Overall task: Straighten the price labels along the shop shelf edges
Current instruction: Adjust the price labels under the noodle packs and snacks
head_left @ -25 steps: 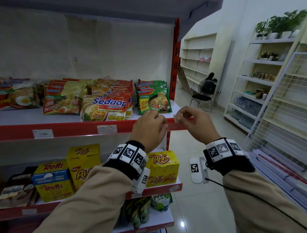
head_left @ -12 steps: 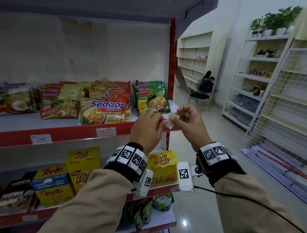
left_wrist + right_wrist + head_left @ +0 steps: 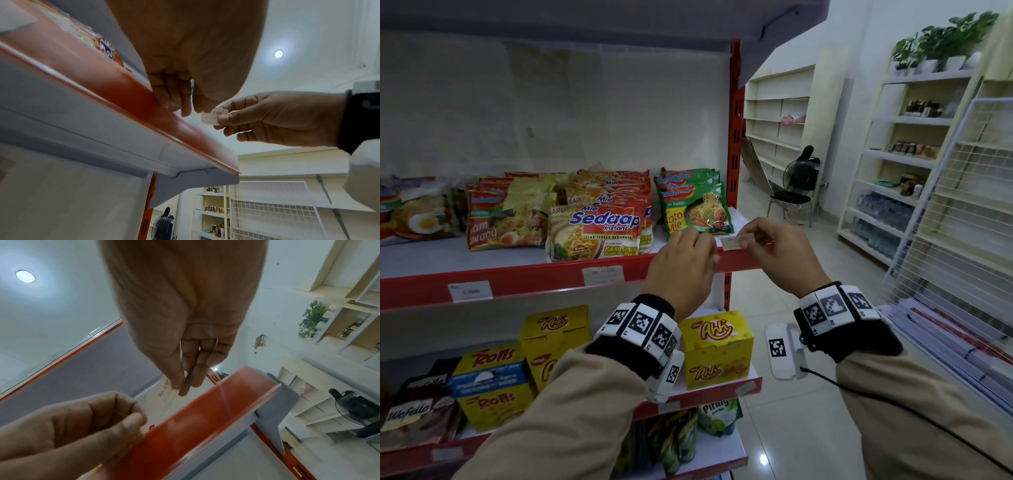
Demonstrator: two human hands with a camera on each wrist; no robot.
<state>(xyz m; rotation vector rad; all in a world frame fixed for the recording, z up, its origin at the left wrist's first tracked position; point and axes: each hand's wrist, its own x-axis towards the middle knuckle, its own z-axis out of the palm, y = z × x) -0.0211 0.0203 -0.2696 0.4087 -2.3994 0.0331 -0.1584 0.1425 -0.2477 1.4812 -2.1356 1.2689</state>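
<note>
- One red shelf edge [image 3: 544, 279], carrying two seated price labels [image 3: 603, 275].
- Noodle packets [image 3: 595, 228] stacked behind.
- Left hand [image 3: 681, 270]: fingers curled, fingertips on the edge.
- Right hand [image 3: 779, 251]: pinches one loose label [image 3: 213, 116], just above the edge.

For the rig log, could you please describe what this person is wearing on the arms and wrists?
Both arms wear beige long sleeves. Each wrist carries a black band ringed with white blocks printed with black square markers. A white camera unit with its own marker hangs under each wrist; a black cable leaves the right one.
</note>
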